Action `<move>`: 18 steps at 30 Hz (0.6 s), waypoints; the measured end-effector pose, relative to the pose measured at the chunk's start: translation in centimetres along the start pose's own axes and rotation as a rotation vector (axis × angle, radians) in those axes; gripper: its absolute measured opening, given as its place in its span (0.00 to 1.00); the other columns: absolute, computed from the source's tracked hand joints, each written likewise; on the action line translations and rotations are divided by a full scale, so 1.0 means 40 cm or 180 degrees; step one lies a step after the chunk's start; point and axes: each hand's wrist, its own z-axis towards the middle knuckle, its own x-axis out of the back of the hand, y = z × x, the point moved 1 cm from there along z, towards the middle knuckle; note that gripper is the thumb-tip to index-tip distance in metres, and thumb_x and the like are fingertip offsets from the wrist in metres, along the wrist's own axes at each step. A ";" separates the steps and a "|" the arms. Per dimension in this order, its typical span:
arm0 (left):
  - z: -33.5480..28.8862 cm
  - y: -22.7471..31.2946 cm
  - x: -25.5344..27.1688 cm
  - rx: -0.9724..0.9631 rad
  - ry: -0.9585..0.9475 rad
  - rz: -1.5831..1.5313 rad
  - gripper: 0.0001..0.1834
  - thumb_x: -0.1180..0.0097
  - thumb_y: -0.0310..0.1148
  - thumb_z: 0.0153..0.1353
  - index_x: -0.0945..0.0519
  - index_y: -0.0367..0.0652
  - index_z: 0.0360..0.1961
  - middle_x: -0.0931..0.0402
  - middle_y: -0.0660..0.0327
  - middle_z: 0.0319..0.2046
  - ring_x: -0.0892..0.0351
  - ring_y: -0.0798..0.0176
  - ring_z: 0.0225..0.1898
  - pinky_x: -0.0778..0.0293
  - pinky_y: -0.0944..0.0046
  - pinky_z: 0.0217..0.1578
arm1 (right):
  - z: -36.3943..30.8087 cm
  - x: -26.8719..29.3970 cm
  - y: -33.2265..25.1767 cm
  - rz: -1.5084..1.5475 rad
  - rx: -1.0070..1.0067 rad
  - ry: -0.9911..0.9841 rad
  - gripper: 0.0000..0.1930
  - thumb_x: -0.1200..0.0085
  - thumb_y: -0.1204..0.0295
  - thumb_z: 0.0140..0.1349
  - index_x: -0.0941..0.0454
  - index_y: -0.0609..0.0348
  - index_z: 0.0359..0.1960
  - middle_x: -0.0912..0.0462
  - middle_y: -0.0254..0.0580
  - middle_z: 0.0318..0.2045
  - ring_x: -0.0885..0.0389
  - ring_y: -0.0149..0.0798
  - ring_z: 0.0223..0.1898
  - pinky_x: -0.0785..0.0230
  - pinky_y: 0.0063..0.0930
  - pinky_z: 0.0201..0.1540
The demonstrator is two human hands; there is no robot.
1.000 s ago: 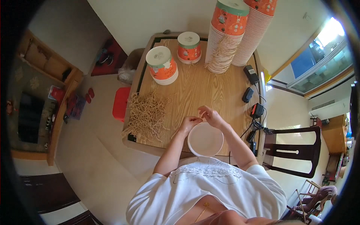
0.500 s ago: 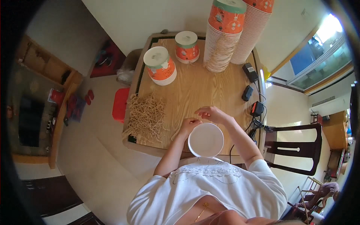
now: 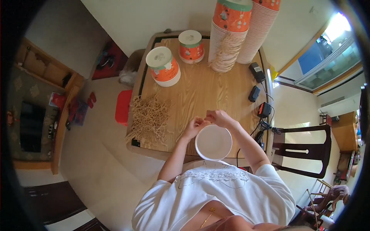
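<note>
A white paper tub [image 3: 214,143] stands at the table's near edge, its round mouth turned up toward me and its inside bare. Both hands meet at its far rim. My left hand [image 3: 195,126] is closed in a pinch at the rim's far left. Beside it, my right hand [image 3: 219,118] has its fingers curled together, the tips close to the left fingertips. Whatever lies between the fingers is too small to make out. Left of my hands lies a loose heap of tan twine pieces [image 3: 149,118].
Two upside-down orange and green paper tubs [image 3: 165,69] [image 3: 191,50] stand at the back left. Tall stacks of tubs [image 3: 228,48] [image 3: 259,32] rise at the back right, one with twine hanging on it. Black adapters [image 3: 256,72] and cables line the right edge; a dark chair [image 3: 302,150] stands beyond.
My right hand has come down and in, its spread fingers closing beside the left fingertips. The left hand and the tub have shifted very slightly.
</note>
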 end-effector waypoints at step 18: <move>0.027 0.045 0.016 -0.0577 -0.0315 0.0595 0.06 0.49 0.17 0.50 0.28 0.40 0.27 0.31 0.67 0.27 0.30 0.75 0.29 0.32 0.75 0.31 | 0.012 -0.055 0.036 0.0571 -0.0565 0.0390 0.12 0.47 0.64 0.54 0.25 0.62 0.26 0.23 0.43 0.18 0.24 0.37 0.22 0.34 0.31 0.25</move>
